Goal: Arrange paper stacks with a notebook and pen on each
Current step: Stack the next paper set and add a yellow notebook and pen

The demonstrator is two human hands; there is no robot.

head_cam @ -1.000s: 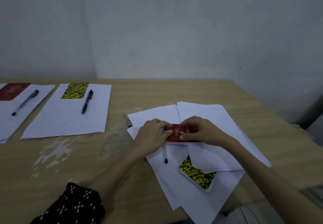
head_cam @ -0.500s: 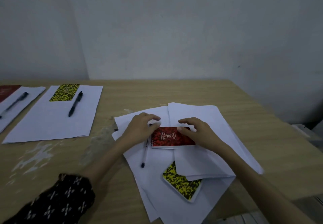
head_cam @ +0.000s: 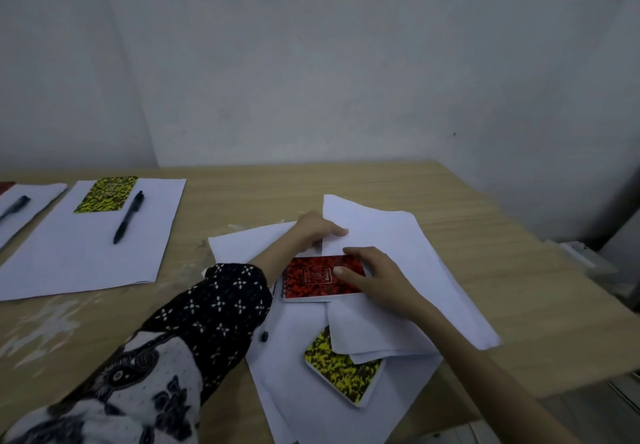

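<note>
Since half a second ago, the left hand [head_cam: 317, 230] has been moved away from the pen's side of the red notebook [head_cam: 318, 277] and up to the edge of the upper loose sheets [head_cam: 391, 239], while the camera has swung so that the finished stacks sit further right in view. Nearest the camera, the patterned black-and-white sleeve [head_cam: 194, 332] is seen crossing the loose paper pile [head_cam: 298, 391], and most of a pen is hidden beneath it; only a dark pen tip [head_cam: 264, 336] is shown on the white sheet. Just right of that, a yellow-and-black notebook [head_cam: 343, 374] lies tilted on the pile, its upper corner tucked under an overlapping sheet. Further in, the red notebook is laid flat on the papers, and the right hand [head_cam: 377, 281] is rested on its right end with the fingers spread and flat over the cover, thumb along the near side; whether it is gripped or only pressed cannot be told. Beyond it, the left hand's fingers are curled at the edge of the upper sheets, seemingly pinching them, though the contact is partly hidden. Farther left on the wooden table [head_cam: 450, 201], a tidy paper stack [head_cam: 86, 253] is seen bearing a second yellow notebook [head_cam: 105, 194] and a black pen [head_cam: 129, 217] side by side. At the far left edge, another stack [head_cam: 31, 197] with a pen [head_cam: 14, 206] and a sliver of a red cover [head_cam: 5, 186] is cut off.
</note>
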